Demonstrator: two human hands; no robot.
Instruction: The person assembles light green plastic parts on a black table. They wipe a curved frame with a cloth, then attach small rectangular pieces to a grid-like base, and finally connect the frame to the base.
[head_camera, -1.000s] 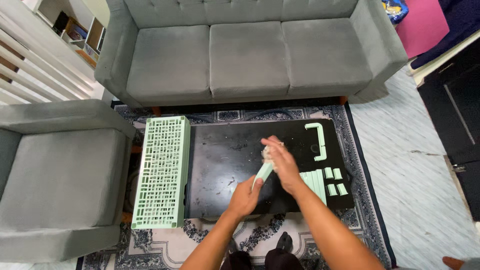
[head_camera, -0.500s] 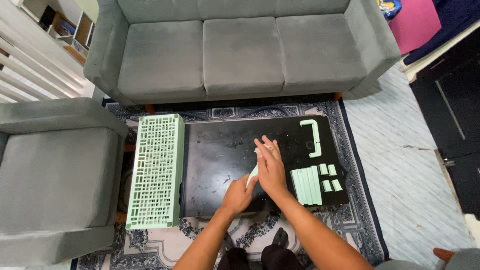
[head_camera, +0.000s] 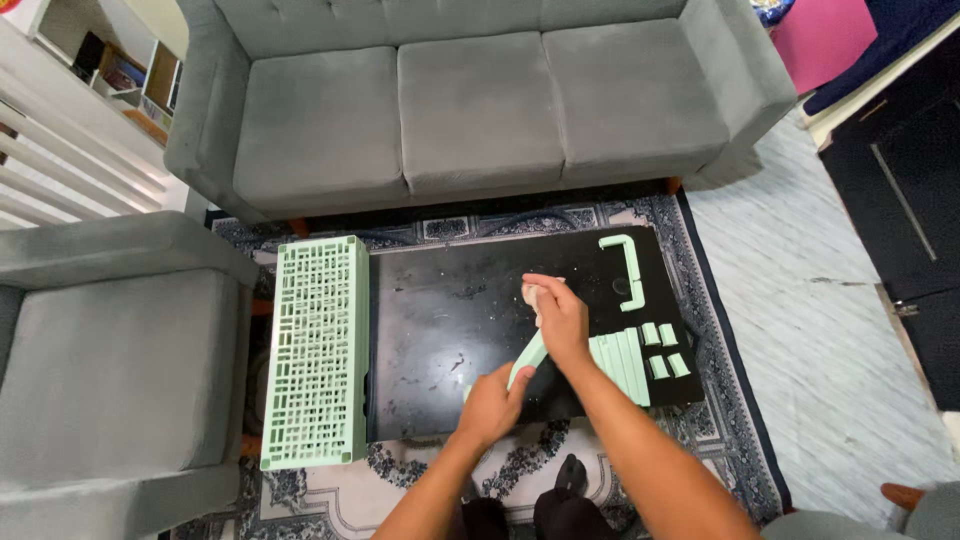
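On the black glossy coffee table (head_camera: 440, 320), my left hand (head_camera: 492, 405) grips the near end of a long mint-green plastic strip (head_camera: 527, 357). My right hand (head_camera: 558, 318) presses a crumpled whitish cloth (head_camera: 531, 294) against the strip's far end. Just right of my hands lies a row of similar green strips (head_camera: 622, 362), with several small green blocks (head_camera: 666, 350) beside them. A green U-shaped handle piece (head_camera: 627, 266) rests at the table's far right.
A large mint-green lattice panel (head_camera: 317, 348) lies along the table's left edge. A grey sofa (head_camera: 470, 100) stands beyond the table and a grey armchair (head_camera: 110, 370) to the left. A patterned rug (head_camera: 720, 360) lies under the table, with tiled floor at right.
My right hand with the cloth has slid a little along the strip. My left hand stays closed on the strip's near end. The view has shifted slightly.
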